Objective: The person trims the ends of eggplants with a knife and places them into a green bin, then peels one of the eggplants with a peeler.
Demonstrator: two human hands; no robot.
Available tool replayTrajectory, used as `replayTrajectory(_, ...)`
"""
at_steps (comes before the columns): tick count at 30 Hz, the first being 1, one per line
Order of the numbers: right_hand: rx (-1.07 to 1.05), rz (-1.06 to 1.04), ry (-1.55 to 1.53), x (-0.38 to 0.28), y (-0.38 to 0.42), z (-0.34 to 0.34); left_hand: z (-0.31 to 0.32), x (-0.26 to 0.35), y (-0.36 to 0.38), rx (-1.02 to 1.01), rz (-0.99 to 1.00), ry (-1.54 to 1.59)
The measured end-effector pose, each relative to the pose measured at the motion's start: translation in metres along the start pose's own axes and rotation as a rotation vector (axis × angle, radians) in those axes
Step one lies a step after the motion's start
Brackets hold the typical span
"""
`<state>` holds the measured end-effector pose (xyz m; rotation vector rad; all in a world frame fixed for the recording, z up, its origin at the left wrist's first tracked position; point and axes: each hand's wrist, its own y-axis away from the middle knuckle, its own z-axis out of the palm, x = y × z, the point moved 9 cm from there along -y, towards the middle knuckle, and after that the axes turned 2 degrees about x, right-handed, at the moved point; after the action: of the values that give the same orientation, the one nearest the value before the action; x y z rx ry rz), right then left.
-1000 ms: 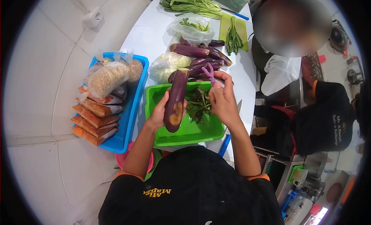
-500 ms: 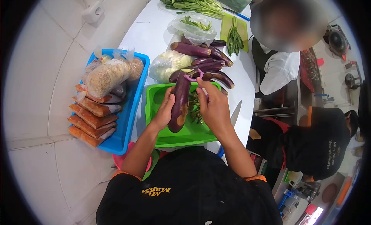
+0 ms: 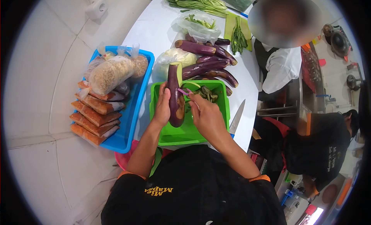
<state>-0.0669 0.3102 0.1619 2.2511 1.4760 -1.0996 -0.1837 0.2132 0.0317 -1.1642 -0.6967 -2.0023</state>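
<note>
My left hand (image 3: 162, 107) is closed around a purple eggplant (image 3: 177, 109), held upright over a green tray (image 3: 181, 139). Along its upper right side the pale flesh shows, and a strip of peel (image 3: 191, 83) curls off to the right. My right hand (image 3: 206, 113) grips a purple peeler (image 3: 183, 92) whose head touches the eggplant's side; my fingers partly hide its handle. Dark green eggplant tops (image 3: 208, 93) lie in the tray. Several whole eggplants (image 3: 205, 69) are piled just beyond it, beside a bagged pale vegetable (image 3: 181, 58).
A knife (image 3: 238, 115) lies right of the tray. On the left, a blue tray (image 3: 133, 120) holds bags of orange sauce (image 3: 94, 113) and crumbs (image 3: 110, 78). Leafy greens (image 3: 193, 2) and a green cutting board (image 3: 230, 23) are at the back. Two other people stand on the right.
The peeler has come down along the eggplant from its top to about mid-length. A pale peeled stretch and a loose strip of peel now show.
</note>
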Motion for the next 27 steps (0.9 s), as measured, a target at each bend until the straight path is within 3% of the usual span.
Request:
replayTrajectory(1, -0.014, 0.005, 0.015, 0.000, 0.002, 0.001, 0.001, 0.006, 0.001, 0.011, 0.078, -0.108)
replayTrajectory(4, -0.068, 0.027, 0.064, -0.003, 0.013, 0.003, -0.001, 0.011, 0.005, 0.054, 0.072, -0.150)
replayTrajectory(15, -0.199, 0.118, 0.119, -0.006, 0.056, 0.008, -0.006, 0.002, -0.001, 0.131, 0.019, -0.038)
replayTrajectory(16, -0.272, 0.101, 0.127, 0.000, 0.070, 0.022, -0.016, 0.009, -0.009, 0.207, 0.147, -0.114)
replayTrajectory(18, -0.417, 0.064, 0.144, 0.013, 0.092, 0.049, -0.013, -0.012, -0.015, 0.073, -0.126, 0.344)
replayTrajectory(21, -0.328, 0.117, 0.003, 0.022, 0.092, 0.035, -0.004, 0.002, -0.017, 0.085, 0.010, 0.271)
replayTrajectory(24, -0.425, 0.383, -0.100, 0.032, 0.074, 0.004, -0.008, -0.013, -0.012, -0.002, -0.099, 0.290)
replayTrajectory(25, -0.408, 0.313, -0.175, 0.039, 0.072, 0.003, -0.007, -0.010, -0.013, 0.001, -0.092, 0.295)
replayTrajectory(27, -0.497, 0.644, -0.641, 0.057, 0.085, 0.004, -0.001, -0.007, -0.009, 0.005, -0.087, 0.304)
